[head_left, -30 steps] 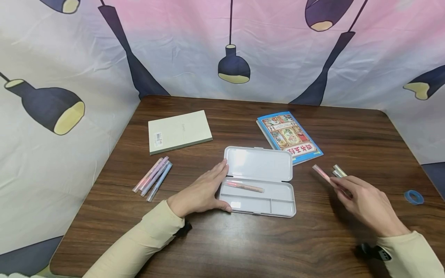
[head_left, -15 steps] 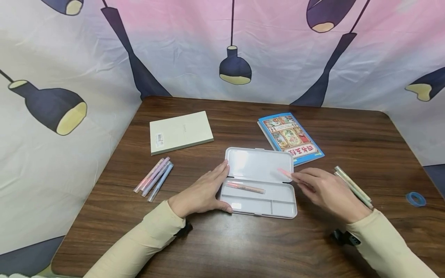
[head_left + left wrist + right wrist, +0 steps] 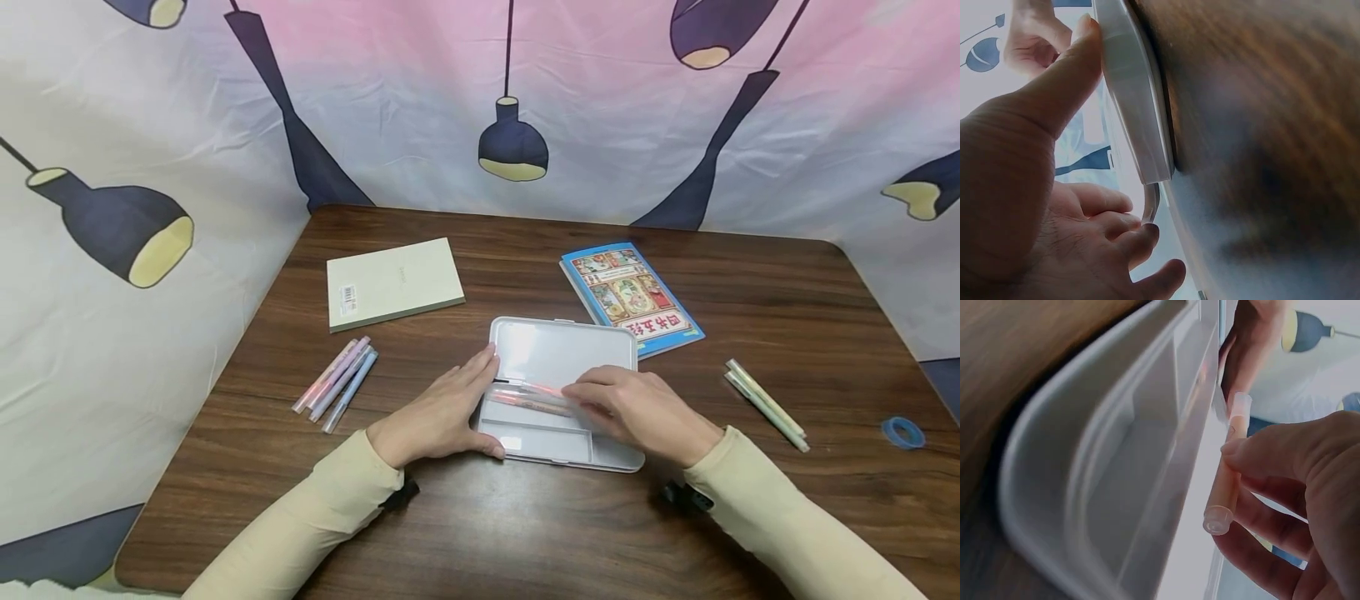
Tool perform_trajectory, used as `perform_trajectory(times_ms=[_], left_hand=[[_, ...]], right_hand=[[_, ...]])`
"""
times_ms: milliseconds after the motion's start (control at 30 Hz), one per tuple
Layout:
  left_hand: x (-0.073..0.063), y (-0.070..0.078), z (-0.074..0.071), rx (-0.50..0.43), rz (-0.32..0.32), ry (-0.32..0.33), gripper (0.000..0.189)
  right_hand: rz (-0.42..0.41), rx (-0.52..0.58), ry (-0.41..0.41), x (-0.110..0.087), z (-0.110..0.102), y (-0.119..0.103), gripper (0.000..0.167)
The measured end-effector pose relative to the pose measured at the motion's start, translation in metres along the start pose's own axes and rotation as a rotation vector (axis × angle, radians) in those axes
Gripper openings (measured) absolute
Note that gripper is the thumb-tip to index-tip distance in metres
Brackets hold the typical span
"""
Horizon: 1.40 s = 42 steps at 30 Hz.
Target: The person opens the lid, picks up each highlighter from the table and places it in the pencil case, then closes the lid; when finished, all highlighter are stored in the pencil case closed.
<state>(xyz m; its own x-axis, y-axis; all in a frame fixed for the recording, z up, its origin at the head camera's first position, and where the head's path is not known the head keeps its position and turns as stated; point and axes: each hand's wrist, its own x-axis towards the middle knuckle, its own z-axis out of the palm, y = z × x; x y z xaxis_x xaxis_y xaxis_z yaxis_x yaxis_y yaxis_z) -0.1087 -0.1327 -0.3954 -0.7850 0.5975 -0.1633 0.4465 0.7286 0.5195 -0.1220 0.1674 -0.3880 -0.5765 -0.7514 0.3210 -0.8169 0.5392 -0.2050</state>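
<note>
My left hand [image 3: 438,412] rests along the left side of an open white pencil case [image 3: 543,450], thumb at its front edge and fingertips by the raised lid [image 3: 555,350]. In the left wrist view the thumb touches the case wall [image 3: 1132,94]. Over the case's long rear compartment, my right hand [image 3: 637,408] pinches a pale orange marker [image 3: 1225,481] with clear ends between thumb and fingers. Another marker [image 3: 528,405] with a pinkish tip lies in that compartment. My right hand hides the case's right part in the head view.
Several pastel markers [image 3: 337,379] lie left of the case, and two pale green and yellow ones [image 3: 765,408] to its right. A cream notebook [image 3: 397,283] and a blue illustrated book [image 3: 633,296] lie behind. A blue tape ring [image 3: 903,433] is at far right.
My right hand has carried the marker leftward from beside the two pale markers to above the case's rear compartment. My left hand has stayed at the case's left side.
</note>
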Motion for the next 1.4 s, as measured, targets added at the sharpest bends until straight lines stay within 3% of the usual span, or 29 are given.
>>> perform_trajectory(times_ms=[300,700,1400], left_hand=[[0.001,0.0,0.0,0.003,-0.001,-0.008,0.12],[0.001,0.0,-0.001,-0.001,0.013,-0.003,0.12],[0.001,-0.001,0.0,-0.011,0.008,0.001,0.121]], right_hand=[[-0.022,0.07,-0.078,0.021,0.015,-0.015,0.023],[-0.018,0.076,-0.156,0.028,0.024,-0.02,0.026],[-0.01,0.061,-0.147,0.031,0.029,-0.019,0.021]])
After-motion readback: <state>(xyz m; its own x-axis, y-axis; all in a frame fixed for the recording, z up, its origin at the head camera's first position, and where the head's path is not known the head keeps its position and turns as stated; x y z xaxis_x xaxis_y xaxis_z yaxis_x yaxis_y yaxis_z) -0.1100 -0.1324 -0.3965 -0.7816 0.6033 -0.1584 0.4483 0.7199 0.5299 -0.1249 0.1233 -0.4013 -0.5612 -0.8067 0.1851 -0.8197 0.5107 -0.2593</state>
